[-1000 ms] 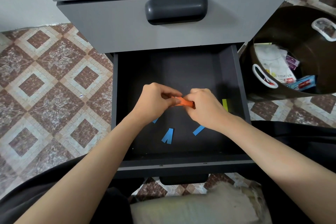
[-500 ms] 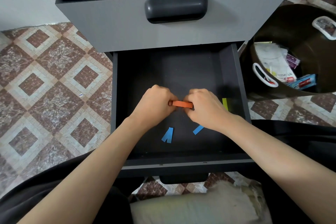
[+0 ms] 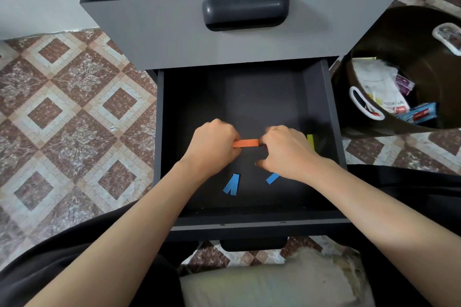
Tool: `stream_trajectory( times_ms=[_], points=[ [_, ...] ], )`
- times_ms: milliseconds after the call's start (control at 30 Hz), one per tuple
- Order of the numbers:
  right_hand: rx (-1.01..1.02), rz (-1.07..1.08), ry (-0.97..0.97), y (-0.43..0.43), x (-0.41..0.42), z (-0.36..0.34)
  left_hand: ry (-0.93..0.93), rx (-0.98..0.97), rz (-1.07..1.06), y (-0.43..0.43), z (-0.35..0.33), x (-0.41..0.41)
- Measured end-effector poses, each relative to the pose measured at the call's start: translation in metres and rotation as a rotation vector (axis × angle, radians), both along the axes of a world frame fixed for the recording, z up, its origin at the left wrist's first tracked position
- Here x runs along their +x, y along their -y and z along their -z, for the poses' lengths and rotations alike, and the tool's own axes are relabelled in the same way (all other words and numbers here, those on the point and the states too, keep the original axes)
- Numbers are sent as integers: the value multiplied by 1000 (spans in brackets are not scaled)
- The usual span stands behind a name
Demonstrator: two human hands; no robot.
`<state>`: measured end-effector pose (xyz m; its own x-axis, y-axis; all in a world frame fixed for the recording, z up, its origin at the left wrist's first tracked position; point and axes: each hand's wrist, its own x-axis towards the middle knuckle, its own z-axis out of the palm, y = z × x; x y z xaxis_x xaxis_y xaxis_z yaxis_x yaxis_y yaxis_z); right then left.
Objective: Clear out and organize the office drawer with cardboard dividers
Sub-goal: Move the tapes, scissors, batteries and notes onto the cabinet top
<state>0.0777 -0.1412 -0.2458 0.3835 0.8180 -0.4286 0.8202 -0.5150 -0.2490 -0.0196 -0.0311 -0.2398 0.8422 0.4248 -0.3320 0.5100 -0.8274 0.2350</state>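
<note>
Left hand [image 3: 212,147] clamps its grip on one end of a flat orange paper strip [image 3: 245,143], held level over the open dark drawer [image 3: 249,97]; curled fingers of the right hand [image 3: 287,152] meet the other end, that grip unclear.

An orange paper strip [image 3: 247,143] stands out against the charcoal-black open drawer [image 3: 249,97] at centre frame, with blue paper strips [image 3: 232,184] below it and a yellow-green paper strip [image 3: 310,141] to its right. At left, brown-and-beige diamond-patterned floor tiles [image 3: 74,119]; at upper right, a dark brown plastic bin [image 3: 411,40] with white-rimmed handles.
</note>
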Motion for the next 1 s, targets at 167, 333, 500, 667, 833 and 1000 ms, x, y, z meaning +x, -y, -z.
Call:
stream_trajectory(
  times_ms=[167, 333, 500, 667, 833, 1000],
  points=[
    [11, -25, -15, -1, -6, 0, 18, -29, 10, 4, 1, 2],
    [31, -3, -63, -1, -4, 0, 19, -34, 16, 3, 0, 2],
    [130, 71, -83, -1, -1, -6, 7, -39, 18, 2, 1, 1],
    [296, 63, -174, -2, -6, -10, 25, -50, 36, 2, 1, 2],
    [309, 42, -187, -1, -5, -7, 46, -82, 24, 2, 1, 2],
    [293, 51, -194, 0, -4, -6, 89, -112, 15, 0, 1, 2]
  ],
)
